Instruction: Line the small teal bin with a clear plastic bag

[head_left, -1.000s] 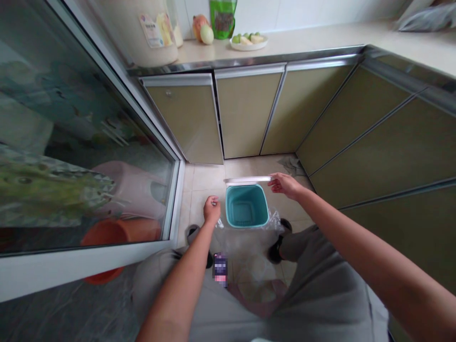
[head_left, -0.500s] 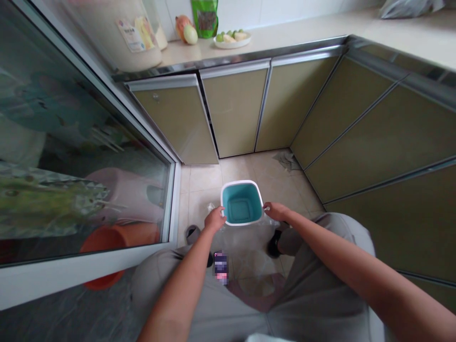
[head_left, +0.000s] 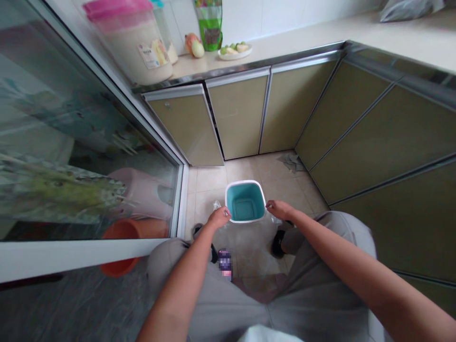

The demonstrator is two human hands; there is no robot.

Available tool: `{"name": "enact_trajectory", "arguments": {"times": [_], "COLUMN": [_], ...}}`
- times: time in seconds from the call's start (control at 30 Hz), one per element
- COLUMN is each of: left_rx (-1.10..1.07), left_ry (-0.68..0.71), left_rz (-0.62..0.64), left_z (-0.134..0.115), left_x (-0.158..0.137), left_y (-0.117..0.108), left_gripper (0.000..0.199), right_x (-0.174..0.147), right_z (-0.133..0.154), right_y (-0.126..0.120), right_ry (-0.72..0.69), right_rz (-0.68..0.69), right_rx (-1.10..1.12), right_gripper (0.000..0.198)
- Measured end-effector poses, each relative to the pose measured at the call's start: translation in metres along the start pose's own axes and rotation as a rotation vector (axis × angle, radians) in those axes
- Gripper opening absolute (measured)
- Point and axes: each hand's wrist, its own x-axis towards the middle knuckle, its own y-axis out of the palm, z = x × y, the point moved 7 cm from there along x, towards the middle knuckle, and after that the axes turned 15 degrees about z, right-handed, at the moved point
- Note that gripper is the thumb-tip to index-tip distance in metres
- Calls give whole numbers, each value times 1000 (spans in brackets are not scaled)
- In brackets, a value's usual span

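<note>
A teal bin with a white rim [head_left: 245, 182] stands upright on the tiled floor between my feet, its inside bare. My left hand [head_left: 219, 217] is closed in a pinch at the bin's near left corner. Just off the right side of the rim, my right hand [head_left: 280, 209] is pinched closed too. Thin clear plastic [head_left: 216, 205], which looks like a bag, shows beside the left hand and below the right fingers. Its outline is hard to see, and the fingertips hide exactly where it is gripped.
Cabinets [head_left: 237, 114] enclose the far and right sides, with one left door [head_left: 187, 126] slightly ajar. A glass sliding door [head_left: 89, 142] is at left. A grey cloth [head_left: 292, 161] lies on the floor. A plate of fruit [head_left: 235, 51] and a large container [head_left: 133, 52] stand on the counter.
My view has shifted slightly, so the counter and glass door sit further right and show more at the top left. Both hands stay pinched beside the bin, with little movement relative to it.
</note>
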Motion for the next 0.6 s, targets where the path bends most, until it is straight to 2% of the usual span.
{"name": "enact_trajectory", "arguments": {"times": [0.13, 0.2, 0.3, 0.47, 0.53, 0.6], "left_rx": [59, 107, 144, 97, 45, -34], "left_ry": [79, 82, 43, -37, -8, 56], "left_rz": [131, 151, 143, 124, 102, 81], "left_z": [-2, 0, 7, 18, 12, -4], "left_x": [-11, -16, -22, -30, -33, -36], "left_y": [27, 38, 46, 41, 32, 18], "left_gripper": [20, 26, 27, 15, 11, 13], "right_x": [-21, -26, -28, -22, -21, -23], "right_z": [20, 27, 33, 30, 29, 31], "right_y": [11, 23, 43, 56, 48, 30], "right_ry": [-73, -101, -110, -83, -86, -141], "right_rz": [7, 47, 93, 112, 75, -2], "right_rx": [14, 48, 66, 12, 37, 133], "right_gripper": [42, 46, 41, 33, 32, 35]}}
